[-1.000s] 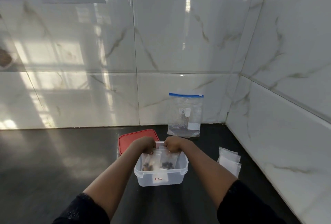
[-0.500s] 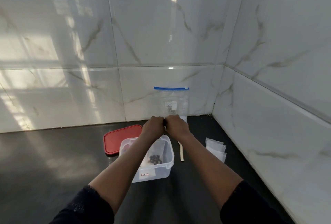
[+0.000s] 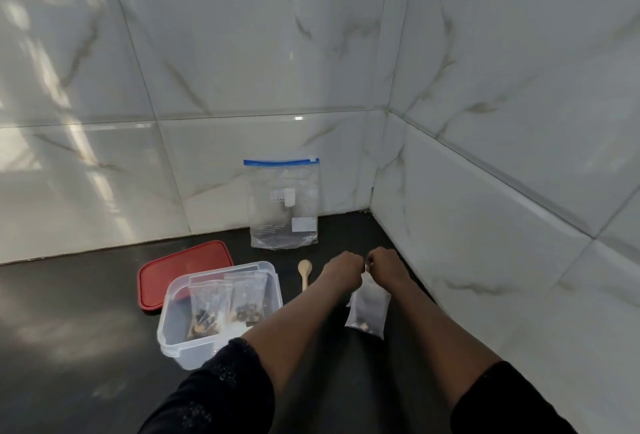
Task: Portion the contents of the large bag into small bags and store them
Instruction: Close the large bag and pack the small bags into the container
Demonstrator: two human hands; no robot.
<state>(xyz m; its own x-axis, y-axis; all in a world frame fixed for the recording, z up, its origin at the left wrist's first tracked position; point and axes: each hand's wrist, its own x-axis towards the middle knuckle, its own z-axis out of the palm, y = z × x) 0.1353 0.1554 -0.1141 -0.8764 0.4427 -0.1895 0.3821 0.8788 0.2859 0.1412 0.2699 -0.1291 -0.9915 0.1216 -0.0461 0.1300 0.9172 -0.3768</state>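
Here my left hand (image 3: pixel 343 270) and right hand (image 3: pixel 385 266) pinch the top of a small bag (image 3: pixel 367 310) with curled fingers, by the right edge of the worktop (image 3: pixel 86 329), I think to press it shut. The large bag (image 3: pixel 282 205) leans at the back edge.

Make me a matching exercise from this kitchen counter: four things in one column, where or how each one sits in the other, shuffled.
1 large bag
2 red lid
3 wooden spoon
4 clear container

A holds two filled small bags
B stands against the wall
C lies flat, behind-left of the container
D lies right of the container

Pairs: 1-B, 2-C, 3-D, 4-A
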